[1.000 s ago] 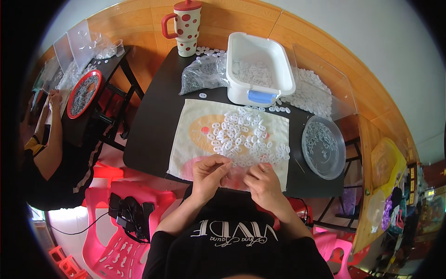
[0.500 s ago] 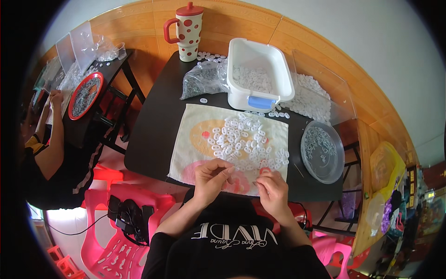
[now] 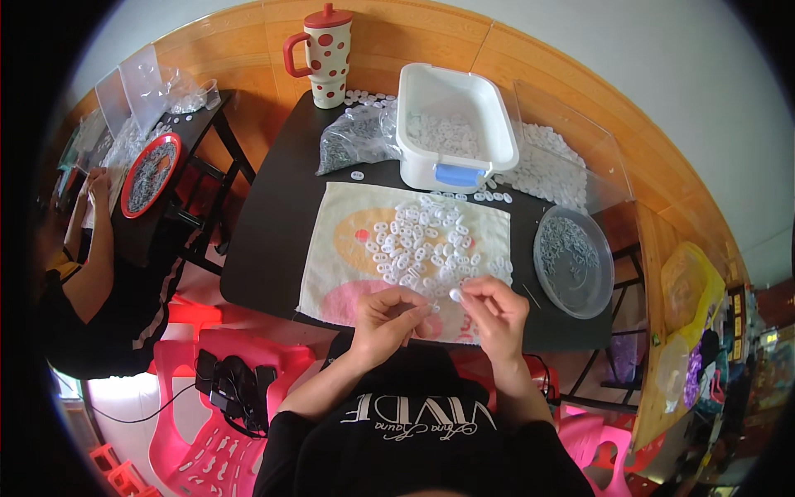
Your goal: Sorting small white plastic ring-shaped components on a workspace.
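Observation:
My right hand [image 3: 499,321] pinches a white oval plastic piece [image 3: 456,295] between thumb and fingertips, just above the near side of a pile. My left hand [image 3: 387,325] is closed in a pinch close beside it. Something tiny and pale shows at its fingertips, too small to name. In front of both hands, a loose pile of white oval pieces with two holes [image 3: 414,240] lies on a cream cloth [image 3: 319,257] with yellow and pink prints.
Behind the cloth stand a white bin [image 3: 418,171] of pieces, a bag of grey bits [image 3: 348,145] and a dotted tumbler [image 3: 330,62]. To the right are a clear round tray [image 3: 609,269] and a heap of white pieces [image 3: 546,161]. A person [image 3: 87,290] works at the left table.
My right hand has risen from the near edge of the cloth and now shows a white oval piece at its fingertips. My left hand has shifted slightly right. The view has tilted a little.

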Demonstrator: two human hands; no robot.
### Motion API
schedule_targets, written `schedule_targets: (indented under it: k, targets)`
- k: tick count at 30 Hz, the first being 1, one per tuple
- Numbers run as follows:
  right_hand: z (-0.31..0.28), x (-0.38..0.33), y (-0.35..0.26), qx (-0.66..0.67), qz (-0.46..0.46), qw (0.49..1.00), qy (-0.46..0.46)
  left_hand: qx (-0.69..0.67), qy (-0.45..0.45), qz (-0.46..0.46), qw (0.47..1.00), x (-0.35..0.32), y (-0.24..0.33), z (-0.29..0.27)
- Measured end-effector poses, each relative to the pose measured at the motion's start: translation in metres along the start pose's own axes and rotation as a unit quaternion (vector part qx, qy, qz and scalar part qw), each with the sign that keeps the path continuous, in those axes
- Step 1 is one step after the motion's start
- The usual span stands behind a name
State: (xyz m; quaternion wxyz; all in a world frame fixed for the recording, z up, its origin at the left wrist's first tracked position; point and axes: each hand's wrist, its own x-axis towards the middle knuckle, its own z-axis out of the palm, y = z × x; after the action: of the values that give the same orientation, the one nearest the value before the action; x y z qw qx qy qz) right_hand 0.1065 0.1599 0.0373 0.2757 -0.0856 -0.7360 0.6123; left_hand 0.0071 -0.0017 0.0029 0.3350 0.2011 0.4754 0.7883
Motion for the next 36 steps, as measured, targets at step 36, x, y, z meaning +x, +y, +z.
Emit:
schedule_targets:
  k: [36]
  targets:
    - [0.009, 0.014, -0.006, -0.109, -0.132, 0.98, -0.103, -0.003, 0.029, -0.008, 1.0, -0.005, 0.006, 0.005]
